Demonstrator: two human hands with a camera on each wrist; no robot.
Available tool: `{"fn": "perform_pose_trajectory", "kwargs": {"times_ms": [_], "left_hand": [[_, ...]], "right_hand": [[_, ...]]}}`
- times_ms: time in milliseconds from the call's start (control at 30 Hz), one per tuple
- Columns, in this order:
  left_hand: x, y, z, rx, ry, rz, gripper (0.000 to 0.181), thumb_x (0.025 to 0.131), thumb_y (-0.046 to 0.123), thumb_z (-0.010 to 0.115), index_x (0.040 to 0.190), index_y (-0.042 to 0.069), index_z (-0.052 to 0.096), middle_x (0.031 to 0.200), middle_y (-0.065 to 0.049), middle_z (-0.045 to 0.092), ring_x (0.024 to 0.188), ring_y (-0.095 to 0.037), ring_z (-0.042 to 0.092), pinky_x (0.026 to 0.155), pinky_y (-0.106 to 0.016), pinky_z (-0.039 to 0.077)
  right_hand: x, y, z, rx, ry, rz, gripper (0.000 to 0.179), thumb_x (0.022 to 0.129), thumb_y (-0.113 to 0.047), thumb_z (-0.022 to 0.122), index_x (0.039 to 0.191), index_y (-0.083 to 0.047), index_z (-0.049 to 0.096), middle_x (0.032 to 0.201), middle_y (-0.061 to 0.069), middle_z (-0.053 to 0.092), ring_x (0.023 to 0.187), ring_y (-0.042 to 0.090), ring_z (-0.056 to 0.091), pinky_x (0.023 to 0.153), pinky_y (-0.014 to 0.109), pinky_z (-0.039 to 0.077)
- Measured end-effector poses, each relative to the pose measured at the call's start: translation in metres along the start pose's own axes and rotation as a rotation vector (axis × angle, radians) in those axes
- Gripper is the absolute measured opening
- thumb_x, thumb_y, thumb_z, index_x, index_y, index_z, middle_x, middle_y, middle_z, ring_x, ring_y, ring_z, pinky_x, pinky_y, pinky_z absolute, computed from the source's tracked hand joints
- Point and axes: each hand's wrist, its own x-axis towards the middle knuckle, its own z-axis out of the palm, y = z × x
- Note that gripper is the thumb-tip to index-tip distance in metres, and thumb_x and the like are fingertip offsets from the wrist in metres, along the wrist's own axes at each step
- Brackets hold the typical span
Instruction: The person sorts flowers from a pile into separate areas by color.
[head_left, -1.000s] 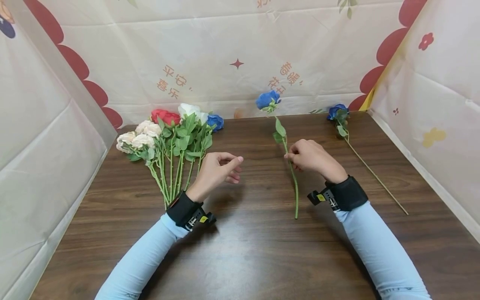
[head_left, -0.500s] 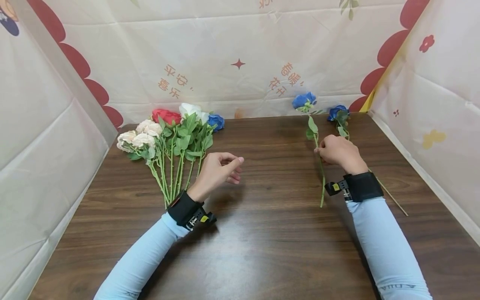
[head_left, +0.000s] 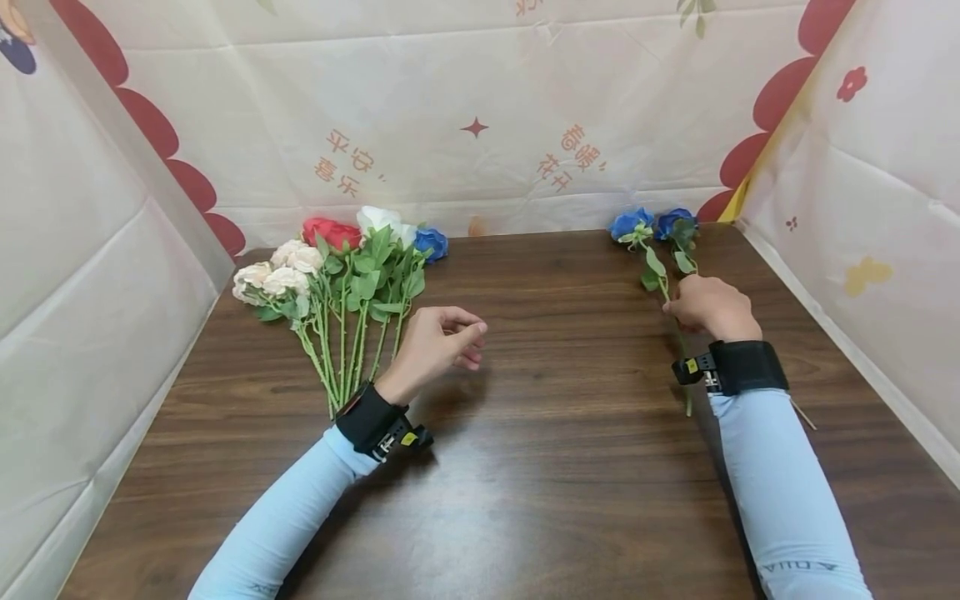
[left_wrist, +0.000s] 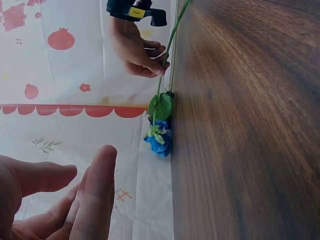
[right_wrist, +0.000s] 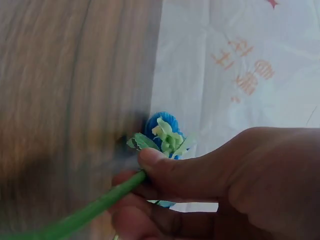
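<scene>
Blue rose [head_left: 628, 223] is pinched by its stem [right_wrist: 95, 205] in the right hand [head_left: 711, 307], just beside another rose [head_left: 673, 220], which is best left unbumped; nothing is held by the left hand [head_left: 437, 343].

Left sleeve [head_left: 288, 512] and right sleeve [head_left: 783, 487]: light blue, close-fitting; dark lettering [head_left: 798, 567] toward right sleeve's near end. Left wristband [head_left: 366, 414], right wristband [head_left: 748, 367]: wide, black, each with small black bracket, yellow label [head_left: 692, 365].

right fingers [right_wrist: 180, 224]: farther right | held blue rose [head_left: 630, 223]: lower, beside other blue rose [head_left: 675, 222]
</scene>
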Motion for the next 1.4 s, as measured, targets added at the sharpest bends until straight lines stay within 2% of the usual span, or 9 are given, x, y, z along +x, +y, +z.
{"fn": "perform_pose_trajectory", "kwargs": {"times_ms": [267,467,667,867,1033,1133,1267,1400], "left_hand": [[-0.001,-0.001,0.001,0.006,0.003,0.028,0.016,0.092,0.019,0.065,0.102,0.007,0.070,0.084,-0.015,0.070,0.064,-0.026,0.070,0.069,-0.053,0.057],[-0.001,-0.001,0.002,0.015,0.003,0.033,0.016,0.092,0.019,0.065,0.101,0.007,0.070,0.083,-0.014,0.070,0.064,-0.025,0.070,0.068,-0.051,0.057],[-0.001,-0.002,0.002,0.035,-0.005,0.021,0.018,0.093,0.021,0.065,0.103,0.007,0.070,0.086,-0.016,0.069,0.067,-0.030,0.070,0.068,-0.050,0.058],[0.001,-0.003,0.003,0.036,-0.011,0.007,0.022,0.093,0.022,0.065,0.107,0.006,0.069,0.088,-0.018,0.069,0.072,-0.037,0.070,0.068,-0.050,0.058],[0.000,-0.003,0.004,0.052,-0.004,0.012,0.018,0.092,0.021,0.065,0.104,0.008,0.070,0.086,-0.017,0.069,0.068,-0.030,0.070,0.068,-0.050,0.058],[-0.001,-0.003,0.004,0.048,-0.003,0.021,0.016,0.092,0.021,0.065,0.102,0.009,0.070,0.086,-0.017,0.069,0.066,-0.026,0.070,0.068,-0.050,0.058],[-0.002,-0.003,0.004,0.043,-0.006,0.028,0.015,0.092,0.021,0.065,0.101,0.010,0.070,0.089,-0.023,0.068,0.065,-0.025,0.070,0.067,-0.050,0.058],[-0.001,-0.004,0.003,0.045,-0.009,0.028,0.016,0.092,0.021,0.065,0.101,0.010,0.071,0.092,-0.026,0.067,0.065,-0.025,0.070,0.067,-0.050,0.058]], "right_hand": [[0.001,0.013,0.004,0.005,0.006,0.026,0.041,0.097,-0.031,0.051,0.068,-0.004,0.059,0.058,0.006,0.051,0.062,0.027,0.054,0.061,0.041,0.040],[0.002,0.018,0.003,0.016,0.051,0.051,0.033,0.092,-0.031,0.058,0.085,0.001,0.057,0.078,0.017,0.054,0.076,0.037,0.053,0.066,0.052,0.040],[0.003,0.023,0.006,0.038,0.114,0.069,0.041,0.088,-0.030,0.064,0.104,0.006,0.056,0.092,0.025,0.057,0.083,0.043,0.053,0.070,0.059,0.041],[0.007,0.032,0.009,0.048,0.139,0.098,0.030,0.088,-0.028,0.061,0.088,0.002,0.056,0.087,0.023,0.054,0.081,0.042,0.051,0.068,0.056,0.041],[0.009,0.035,0.011,0.063,0.160,0.104,0.026,0.089,-0.025,0.056,0.077,-0.003,0.054,0.082,0.021,0.054,0.078,0.041,0.051,0.067,0.054,0.040],[0.008,0.037,0.012,0.072,0.204,0.098,0.024,0.087,-0.023,0.056,0.072,-0.004,0.054,0.077,0.019,0.054,0.073,0.039,0.051,0.063,0.050,0.039],[0.007,0.040,0.013,0.093,0.256,0.084,0.022,0.085,-0.019,0.057,0.069,-0.004,0.055,0.069,0.015,0.054,0.065,0.034,0.052,0.055,0.043,0.038],[0.008,0.040,0.014,0.125,0.230,0.076,0.021,0.085,-0.020,0.059,0.075,-0.002,0.061,0.064,0.011,0.057,0.062,0.030,0.054,0.053,0.038,0.039]]}}
